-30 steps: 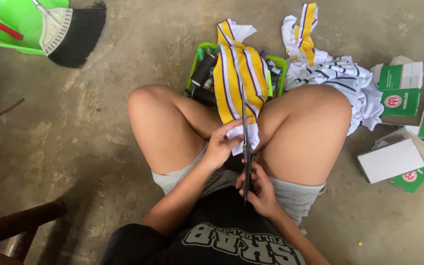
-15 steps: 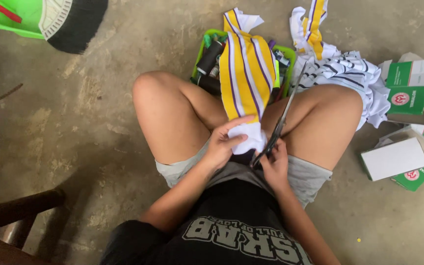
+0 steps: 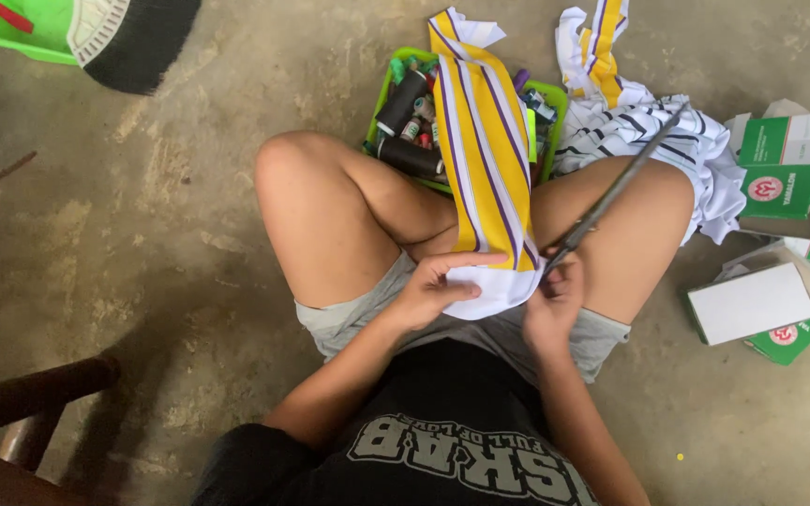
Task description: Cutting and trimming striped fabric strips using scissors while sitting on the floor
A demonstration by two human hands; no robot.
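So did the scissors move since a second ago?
Yes. The scissors in the right hand swung their tips over to the right. Before they pointed straight up along the striped cloth; now they slant across the right thigh.

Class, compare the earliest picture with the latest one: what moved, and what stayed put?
The long metal scissors in the right hand swung from pointing straight ahead to slanting up to the right. The left hand kept pinching the yellow, white and purple striped cloth strip. The green tray of thread spools and the green-and-white boxes stayed put.

Black printed tee (image 3: 442, 450), grey shorts (image 3: 349, 323)
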